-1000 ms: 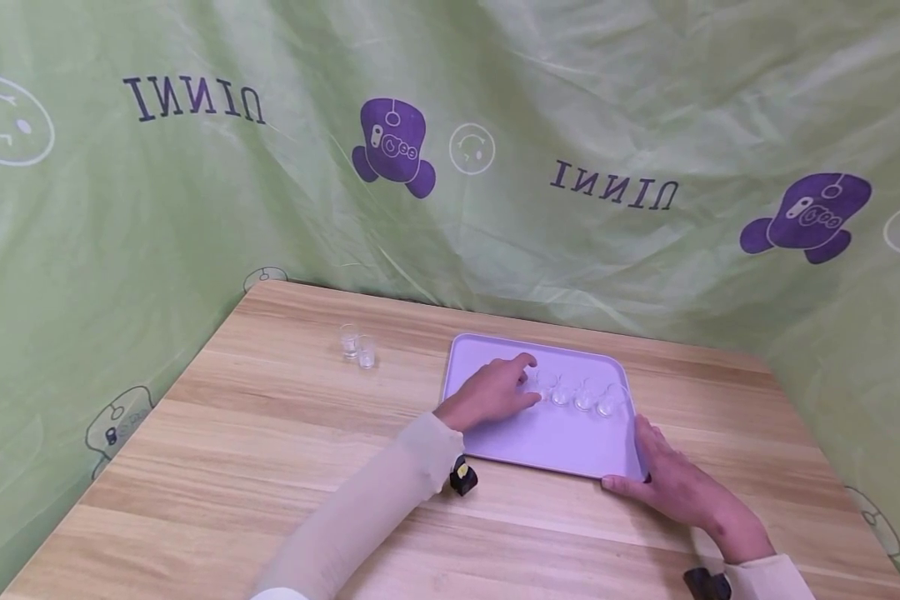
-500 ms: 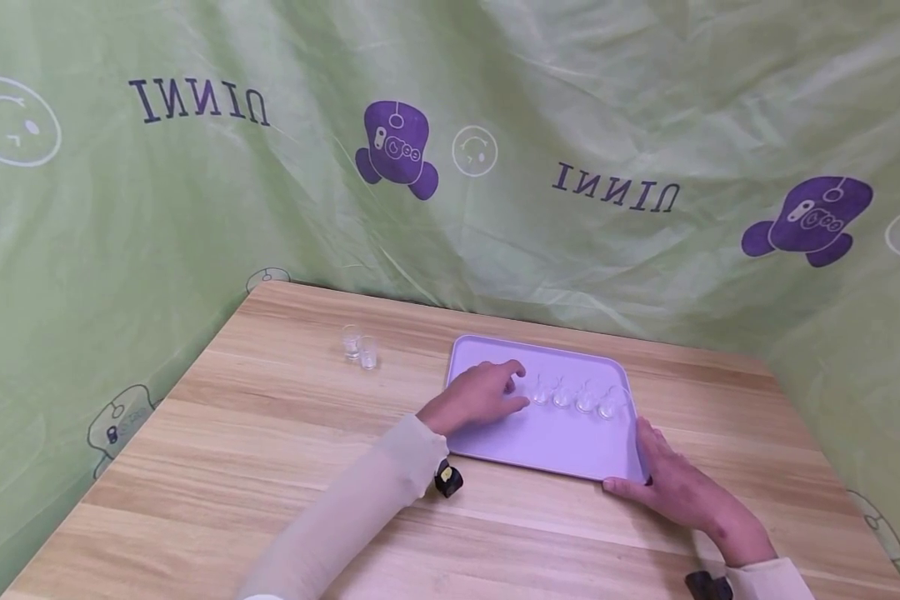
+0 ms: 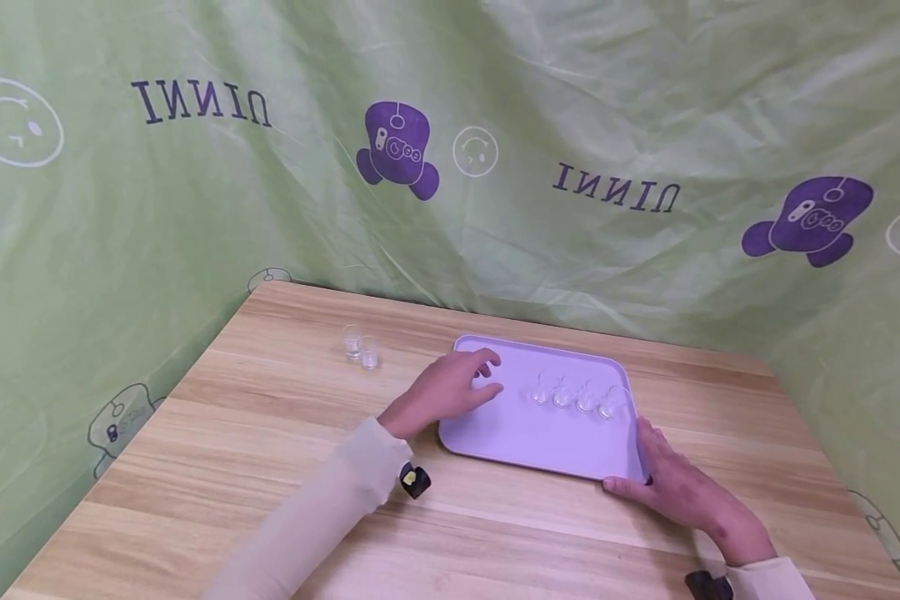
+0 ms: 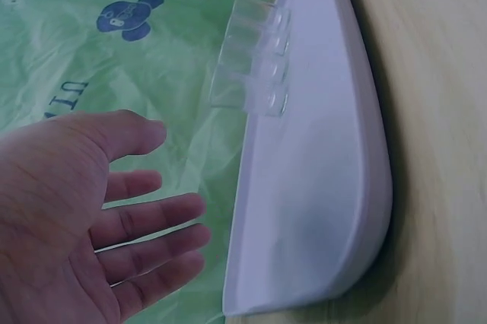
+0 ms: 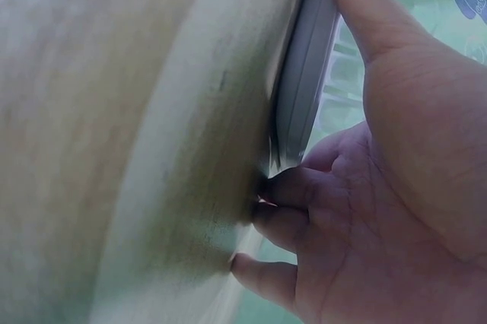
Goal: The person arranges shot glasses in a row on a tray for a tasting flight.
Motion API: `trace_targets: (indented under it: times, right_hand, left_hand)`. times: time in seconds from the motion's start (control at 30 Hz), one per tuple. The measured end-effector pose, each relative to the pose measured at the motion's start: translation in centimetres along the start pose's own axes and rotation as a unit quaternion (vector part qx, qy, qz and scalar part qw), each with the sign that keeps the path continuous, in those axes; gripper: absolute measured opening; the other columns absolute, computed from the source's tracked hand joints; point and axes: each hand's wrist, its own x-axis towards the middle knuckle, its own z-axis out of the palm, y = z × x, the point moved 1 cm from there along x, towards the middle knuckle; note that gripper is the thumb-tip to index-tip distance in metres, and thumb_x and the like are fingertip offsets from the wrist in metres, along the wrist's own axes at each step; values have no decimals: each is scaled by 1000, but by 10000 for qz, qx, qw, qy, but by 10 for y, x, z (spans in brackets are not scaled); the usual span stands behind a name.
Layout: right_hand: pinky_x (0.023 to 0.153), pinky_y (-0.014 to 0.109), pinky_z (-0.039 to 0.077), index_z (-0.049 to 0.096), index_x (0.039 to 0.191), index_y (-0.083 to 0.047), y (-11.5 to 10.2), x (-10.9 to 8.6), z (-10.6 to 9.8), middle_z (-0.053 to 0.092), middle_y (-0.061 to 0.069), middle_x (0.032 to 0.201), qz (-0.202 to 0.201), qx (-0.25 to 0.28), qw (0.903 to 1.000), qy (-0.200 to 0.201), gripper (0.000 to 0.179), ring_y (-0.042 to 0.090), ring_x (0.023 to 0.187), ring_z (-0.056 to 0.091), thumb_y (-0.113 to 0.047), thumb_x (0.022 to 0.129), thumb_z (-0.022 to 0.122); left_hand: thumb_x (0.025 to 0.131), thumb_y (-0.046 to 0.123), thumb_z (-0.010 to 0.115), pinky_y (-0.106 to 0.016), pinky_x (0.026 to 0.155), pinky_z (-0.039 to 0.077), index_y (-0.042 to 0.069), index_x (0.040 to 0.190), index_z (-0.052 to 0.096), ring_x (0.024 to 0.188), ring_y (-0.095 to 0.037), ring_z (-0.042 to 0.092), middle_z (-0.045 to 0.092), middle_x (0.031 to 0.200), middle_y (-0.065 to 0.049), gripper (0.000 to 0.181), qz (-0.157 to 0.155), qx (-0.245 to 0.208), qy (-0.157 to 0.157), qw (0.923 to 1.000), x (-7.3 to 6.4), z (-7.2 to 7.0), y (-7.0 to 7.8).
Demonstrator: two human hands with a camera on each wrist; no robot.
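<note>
A lilac tray (image 3: 525,437) lies on the wooden table, and several small clear glasses (image 3: 562,397) stand upright in a row on its right half. Above the tray's left part is my left hand (image 3: 450,387), holding nothing, its fingers loosely bent and apart from the glasses. The left wrist view shows the same hand (image 4: 99,210) with fingers spread, beside the tray wall. My right hand (image 3: 678,487) rests at the tray's near right corner, thumb along the front edge and fingers along the right side. In the right wrist view, fingertips of this hand (image 5: 403,157) touch the table.
Two more clear glasses, a left one (image 3: 353,343) and a right one (image 3: 369,355), stand close together on the table (image 3: 285,400) left of the tray. A green printed curtain (image 3: 495,242) hangs behind and at the sides of the table.
My left hand has moved left from the row's leftmost glass, which now stands free of it on the tray. The right hand has stayed at the tray's corner.
</note>
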Motion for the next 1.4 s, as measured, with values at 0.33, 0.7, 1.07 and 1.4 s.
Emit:
trace_targets:
  times: [0.33,0.7,1.07,1.4]
  right_hand:
    - [111,74,19,2,157,14,2,1,0,9,45,157,-75,20,10000,32,117,65,141,14,-50,92,74]
    - [111,74,20,3,156,16,1,0,1,11,46,156,-59,-8,10000,4,117,65,141,15,-51,92,74]
    - [111,74,18,2,156,17,2,1,0,9,46,156,-62,42,10000,8,117,66,141,13,-50,92,75]
    - [111,74,18,2,155,18,1,1,1,8,47,156,37,57,10000,-46,118,66,141,12,-52,92,74]
  left_hand:
    - [99,29,70,-41,86,56,10,127,66,103,-27,69,73,112,-8,34,78,-7,557,9984,-23,-27,-10]
    - [98,26,72,-43,91,55,8,127,69,108,-26,68,72,120,-7,34,29,310,1052,9940,-49,-54,-20]
    - [96,25,74,-50,109,42,4,132,65,127,-33,57,65,133,-11,43,109,436,1518,9874,-69,-84,-52]
    - [95,25,76,-55,112,37,1,138,59,132,-38,51,59,140,-16,52,-332,348,1705,9842,-85,-96,-85]
